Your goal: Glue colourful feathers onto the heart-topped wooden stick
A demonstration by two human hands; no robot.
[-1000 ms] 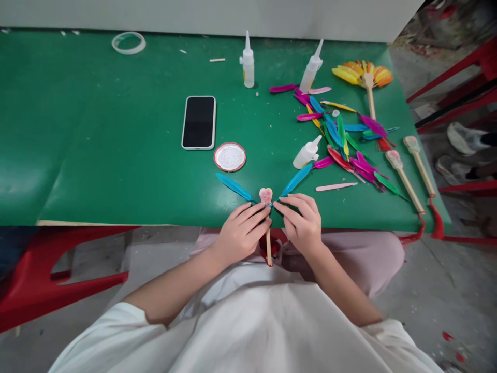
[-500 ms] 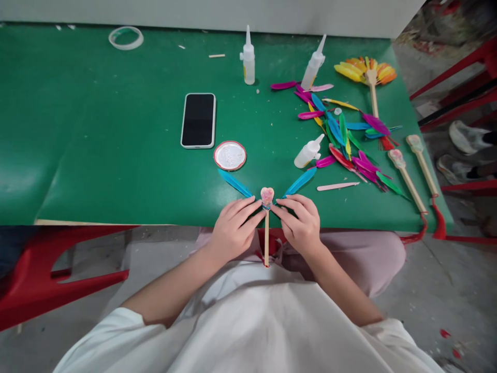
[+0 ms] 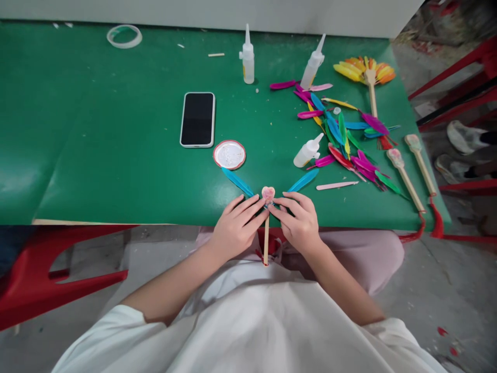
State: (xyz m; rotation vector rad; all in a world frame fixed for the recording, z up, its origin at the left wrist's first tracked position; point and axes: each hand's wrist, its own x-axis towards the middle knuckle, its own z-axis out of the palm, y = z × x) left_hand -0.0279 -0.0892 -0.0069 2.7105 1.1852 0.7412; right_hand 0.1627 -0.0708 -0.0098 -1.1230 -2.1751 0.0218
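A wooden fan handle (image 3: 266,241) with a pink-decorated heart-shaped head stands out from the table's front edge toward my body. My left hand (image 3: 237,227) pinches the base of one blue feather (image 3: 237,181) against the left side of the head. On the other side, my right hand (image 3: 300,220) pinches the base of a second blue feather (image 3: 304,180) close to the head. The two feathers splay outward like a V. My fingertips partly cover the joint below the heart and both feather bases.
Several loose coloured feathers (image 3: 334,127) lie to the right among glue bottles (image 3: 306,153). Pink tweezers (image 3: 337,185), tasselled handles (image 3: 406,178) and a yellow-orange feather fan (image 3: 371,90) lie nearby. A phone (image 3: 198,119), a round lid (image 3: 229,155) and a tape roll (image 3: 124,37) are left.
My fingers have shifted slightly up and closer together around the heart-shaped head. The left feather has moved a little to the right, its tip now by the lid.
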